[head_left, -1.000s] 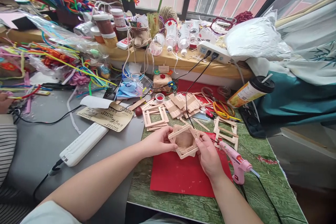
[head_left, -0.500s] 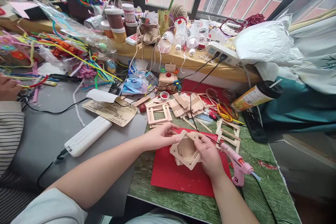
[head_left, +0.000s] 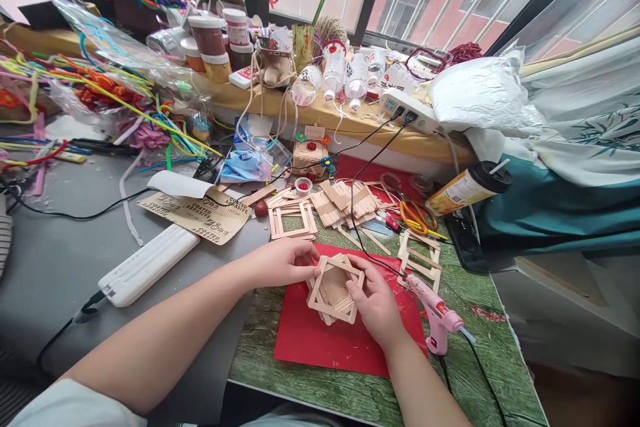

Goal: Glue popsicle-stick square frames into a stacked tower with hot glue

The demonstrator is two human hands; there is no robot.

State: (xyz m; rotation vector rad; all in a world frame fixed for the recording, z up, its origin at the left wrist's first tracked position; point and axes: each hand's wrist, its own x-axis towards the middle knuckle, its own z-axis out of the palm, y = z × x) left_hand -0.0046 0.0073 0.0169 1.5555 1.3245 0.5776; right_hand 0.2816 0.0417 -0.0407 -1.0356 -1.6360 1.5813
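My right hand [head_left: 375,300] grips the right side of a small box of stacked craft-stick squares [head_left: 334,287], its thumb on the top square. The squares are turned against each other, leaving a hollow with a wooden bottom. My left hand [head_left: 283,265] has its fingertips at the box's left rim, thumb and fingers closed in on the edge. Underneath lies a red sheet [head_left: 305,347]. To the right of my right hand stands a pink hot glue gun [head_left: 436,313]. A craft-stick frame [head_left: 293,220] lies beyond my left hand, another frame [head_left: 420,257] beyond my right.
Loose craft sticks [head_left: 345,203] are piled behind the sheet, near scissors [head_left: 417,219] and a cup of red beads [head_left: 303,186]. A white power strip [head_left: 150,267] and sandpaper [head_left: 200,213] lie left. A drink cup [head_left: 470,187] leans right. Another person's striped sleeve [head_left: 5,240] shows at the left edge.
The top square has turned in my hands, so its corners now point differently. The whole view has shifted slightly, and the other person's hand has gone out of view on the left.
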